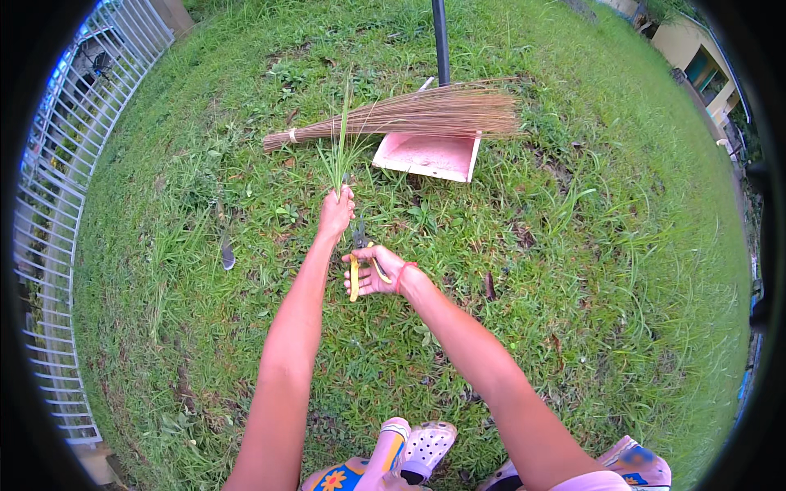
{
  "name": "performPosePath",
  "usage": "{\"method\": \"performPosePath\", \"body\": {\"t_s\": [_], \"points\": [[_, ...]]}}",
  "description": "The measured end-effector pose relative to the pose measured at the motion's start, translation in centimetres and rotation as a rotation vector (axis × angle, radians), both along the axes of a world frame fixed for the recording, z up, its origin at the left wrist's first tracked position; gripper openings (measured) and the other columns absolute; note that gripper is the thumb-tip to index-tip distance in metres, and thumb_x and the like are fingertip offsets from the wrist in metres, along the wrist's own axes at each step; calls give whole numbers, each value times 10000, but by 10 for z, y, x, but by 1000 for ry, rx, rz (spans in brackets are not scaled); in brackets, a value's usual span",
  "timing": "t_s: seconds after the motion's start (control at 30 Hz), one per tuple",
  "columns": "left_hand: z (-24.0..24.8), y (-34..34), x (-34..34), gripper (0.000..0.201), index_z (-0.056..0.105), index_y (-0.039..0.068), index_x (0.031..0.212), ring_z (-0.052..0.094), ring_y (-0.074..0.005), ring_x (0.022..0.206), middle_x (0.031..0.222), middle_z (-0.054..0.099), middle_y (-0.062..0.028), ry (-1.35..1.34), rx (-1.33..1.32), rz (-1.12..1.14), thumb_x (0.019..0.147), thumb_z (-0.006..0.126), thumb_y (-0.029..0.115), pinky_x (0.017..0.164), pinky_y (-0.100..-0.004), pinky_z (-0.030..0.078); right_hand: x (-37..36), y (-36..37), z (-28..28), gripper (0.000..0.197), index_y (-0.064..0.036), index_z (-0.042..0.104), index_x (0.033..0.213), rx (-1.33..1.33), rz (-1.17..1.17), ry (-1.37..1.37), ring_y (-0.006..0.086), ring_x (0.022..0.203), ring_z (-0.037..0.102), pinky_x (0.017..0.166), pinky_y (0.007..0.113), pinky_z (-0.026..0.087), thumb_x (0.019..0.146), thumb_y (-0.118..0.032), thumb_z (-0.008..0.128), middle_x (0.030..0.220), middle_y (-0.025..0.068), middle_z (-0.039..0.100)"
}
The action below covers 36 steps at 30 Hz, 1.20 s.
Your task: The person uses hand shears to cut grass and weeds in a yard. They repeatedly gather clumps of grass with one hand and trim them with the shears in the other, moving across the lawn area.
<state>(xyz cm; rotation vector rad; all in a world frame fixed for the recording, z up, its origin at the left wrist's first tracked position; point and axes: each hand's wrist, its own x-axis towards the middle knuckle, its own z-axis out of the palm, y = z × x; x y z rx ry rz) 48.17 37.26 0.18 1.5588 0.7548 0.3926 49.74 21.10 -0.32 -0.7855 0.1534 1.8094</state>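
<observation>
My left hand (336,211) is closed around a bunch of long green grass blades (341,159) that fan out upward from the fist. Just below and to the right, my right hand (378,270) grips pruning shears (354,278) with yellow handles. The handles are spread apart, and the dark blades (359,236) point up toward the left hand. A red band circles my right wrist. Beyond my hands, a stick broom (385,117) lies across a pink dustpan (428,157) with a dark upright handle.
Grass and weeds (573,311) cover the ground all around. A small tool with a dark blade (228,255) lies at the left, near pulled weeds. A white metal fence (61,196) runs along the left edge. A building (704,61) stands at the far right. My light-coloured clogs (430,444) are at the bottom.
</observation>
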Motion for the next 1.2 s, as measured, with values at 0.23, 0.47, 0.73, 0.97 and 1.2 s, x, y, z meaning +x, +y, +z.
{"method": "performPosePath", "body": {"t_s": [0.23, 0.47, 0.73, 0.97, 1.2], "points": [[23, -8, -12, 285, 521, 74, 868, 372, -53, 494, 585, 421, 55, 110, 49, 33, 987, 445, 322, 460, -239, 332, 5, 24, -12, 267, -35, 500, 865, -40, -2, -119, 221, 553, 533, 518, 362, 452, 914, -297, 510, 668, 99, 536], [10, -61, -33, 531, 630, 86, 1090, 611, -216, 780, 853, 637, -78, 262, 542, -443, 672, 811, 358, 712, -339, 479, -20, -140, 15, 401, -19, 550, 1129, 71, -95, 191, 253, 873, 610, 812, 427, 496, 903, -347, 506, 938, 113, 607], [-25, -80, 1, 377, 654, 29, 1018, 656, -263, 818, 895, 670, -159, 222, 574, -411, 718, 787, 214, 749, -381, 501, -1, -94, -14, 426, -7, 538, 1160, 139, -192, 232, 264, 891, 620, 826, 444, 508, 899, -341, 492, 971, 137, 615], [-21, -91, -12, 371, 684, 22, 959, 611, -238, 610, 718, 668, -147, 355, 516, -196, 697, 810, 252, 668, -373, 487, -9, -71, -17, 286, -42, 527, 865, 80, -287, 80, 191, 576, 512, 561, 332, 448, 917, -322, 507, 678, 72, 532], [-22, -104, -38, 342, 720, 64, 904, 621, -229, 609, 752, 687, -133, 290, 477, -42, 697, 802, 324, 631, -364, 480, -12, -167, 8, 386, -39, 573, 1066, -25, -59, -12, 206, 780, 592, 748, 366, 479, 875, -373, 552, 864, 65, 586]]}}
